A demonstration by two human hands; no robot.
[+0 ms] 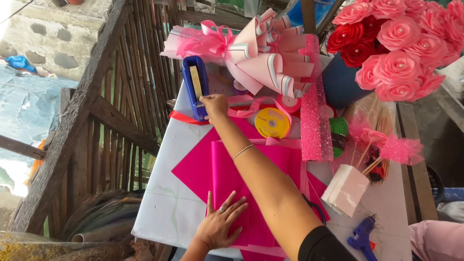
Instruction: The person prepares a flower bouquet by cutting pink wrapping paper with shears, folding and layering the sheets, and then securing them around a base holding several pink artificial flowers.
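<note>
My right hand reaches far across the white table to the near end of a blue tape dispenser. Its fingers are curled and pinched on that end; I cannot make out whether tape is between them. A thin bracelet sits on that forearm. My left hand lies flat with fingers spread on a stack of bright pink paper sheets, pressing them down near the table's front edge. It wears a ring.
Behind the dispenser lies a pink wrapped bouquet cone with a bow. Pink and red paper roses stand at the back right. A glittery pink roll, yellow spool, white block and blue glue gun lie to the right. Wooden railing borders the left.
</note>
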